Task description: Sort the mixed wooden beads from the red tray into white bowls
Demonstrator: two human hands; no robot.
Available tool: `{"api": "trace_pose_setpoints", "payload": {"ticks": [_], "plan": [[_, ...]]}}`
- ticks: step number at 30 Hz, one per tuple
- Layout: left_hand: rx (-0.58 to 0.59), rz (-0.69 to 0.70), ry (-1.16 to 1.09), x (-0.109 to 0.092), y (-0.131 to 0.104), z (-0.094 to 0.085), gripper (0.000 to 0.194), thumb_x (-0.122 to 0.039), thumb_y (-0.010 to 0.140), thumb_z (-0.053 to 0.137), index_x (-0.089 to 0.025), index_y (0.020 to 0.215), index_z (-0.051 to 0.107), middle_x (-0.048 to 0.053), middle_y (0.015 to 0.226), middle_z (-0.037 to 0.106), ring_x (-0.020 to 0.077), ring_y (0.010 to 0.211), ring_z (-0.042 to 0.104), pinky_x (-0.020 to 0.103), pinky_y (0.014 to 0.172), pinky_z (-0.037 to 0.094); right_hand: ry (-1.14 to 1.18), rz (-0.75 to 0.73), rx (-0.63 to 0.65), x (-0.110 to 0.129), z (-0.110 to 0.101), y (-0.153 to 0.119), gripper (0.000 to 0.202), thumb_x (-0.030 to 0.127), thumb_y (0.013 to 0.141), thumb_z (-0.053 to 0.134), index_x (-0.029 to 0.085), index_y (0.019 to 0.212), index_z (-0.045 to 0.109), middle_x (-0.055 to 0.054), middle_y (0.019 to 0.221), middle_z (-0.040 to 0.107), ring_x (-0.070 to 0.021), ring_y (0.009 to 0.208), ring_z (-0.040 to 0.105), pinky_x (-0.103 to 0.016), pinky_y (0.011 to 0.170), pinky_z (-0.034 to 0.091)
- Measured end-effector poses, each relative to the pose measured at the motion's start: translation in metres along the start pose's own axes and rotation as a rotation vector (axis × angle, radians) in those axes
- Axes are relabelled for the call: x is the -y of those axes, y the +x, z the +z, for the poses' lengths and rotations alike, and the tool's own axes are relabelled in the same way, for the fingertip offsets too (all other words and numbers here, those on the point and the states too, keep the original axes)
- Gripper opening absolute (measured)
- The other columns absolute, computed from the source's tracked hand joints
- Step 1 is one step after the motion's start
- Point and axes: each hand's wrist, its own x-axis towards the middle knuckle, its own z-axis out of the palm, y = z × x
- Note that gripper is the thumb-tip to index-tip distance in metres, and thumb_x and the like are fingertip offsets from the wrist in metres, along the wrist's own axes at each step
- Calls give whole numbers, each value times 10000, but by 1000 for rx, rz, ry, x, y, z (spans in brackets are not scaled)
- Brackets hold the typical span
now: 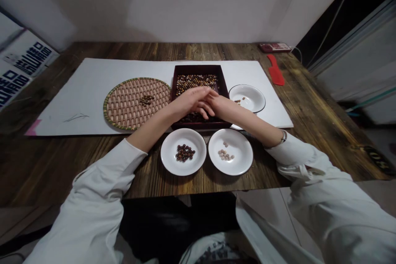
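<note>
My left hand (190, 101) and my right hand (218, 103) meet and overlap above a dark red box (199, 125). Small round beads (194, 80) in brown, yellow and pale tones fill much of the box. Several fingers of my left hand hang apart and slightly bent over the beads, with nothing seen in them. My right hand's fingers are mostly hidden where the hands cross. In front of the box stand a white bowl (183, 170) with dark brown beads (185, 153) and another white bowl (232, 169) with pale pink beads (225, 155).
A woven round tray (123, 103) with a small heap of olive-brown beads lies left. Behind my right forearm, a third white bowl (255, 98) holds a few beads. A red scraper (275, 72) and a phone (274, 47) lie at the right. White board (71, 90) covers part of the wooden table (321, 132).
</note>
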Motion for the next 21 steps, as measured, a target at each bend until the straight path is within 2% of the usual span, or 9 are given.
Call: {"api": "trace_pose_setpoints", "payload": {"ticks": [1, 4, 6, 13, 17, 21], "plan": [[-100, 20, -30, 1, 3, -3, 292, -412, 894, 511, -140, 969, 586, 64, 822, 682, 127, 616, 646, 219, 534, 494, 2, 104, -39, 0, -2, 0, 302, 110, 933, 387, 125, 1120, 623, -83, 1134, 659, -156, 954, 639, -265, 840, 467], [-356, 46, -108, 3, 8, -11, 229, -343, 897, 477, -156, 961, 592, 34, 836, 675, 93, 627, 616, 183, 549, 458, -33, 62, 12, 1, -4, 1, 273, 116, 928, 425, 118, 1135, 603, -123, 1146, 646, -177, 910, 641, -273, 777, 456], [-428, 41, -152, 4, 9, -15, 214, -324, 883, 474, -164, 953, 597, 24, 843, 674, 86, 637, 602, 177, 564, 447, -69, 28, 29, 1, -5, 0, 267, 136, 944, 416, 95, 1153, 577, -155, 1125, 641, -194, 897, 636, -284, 746, 444], [-482, 11, -216, 7, 11, -14, 175, -302, 820, 540, -167, 913, 603, 32, 871, 681, 116, 756, 619, 243, 762, 477, -110, 29, 38, 6, -10, -3, 221, 152, 962, 407, 101, 1095, 575, -140, 1063, 646, -199, 896, 629, -281, 711, 430], [-473, 24, -226, 8, 11, -13, 127, -259, 809, 556, -161, 883, 589, 35, 867, 675, 133, 851, 627, 283, 878, 455, -108, 35, 29, 5, -9, -3, 217, 171, 959, 422, 99, 1092, 577, -140, 1067, 648, -202, 910, 634, -279, 715, 434], [-438, -19, -218, 11, 12, -12, 117, -216, 809, 569, -161, 911, 583, 21, 852, 661, 114, 826, 623, 263, 875, 437, -93, 15, -2, 4, -7, -3, 236, 182, 961, 420, 95, 1117, 575, -153, 1156, 632, -212, 950, 637, -286, 742, 443]]}}
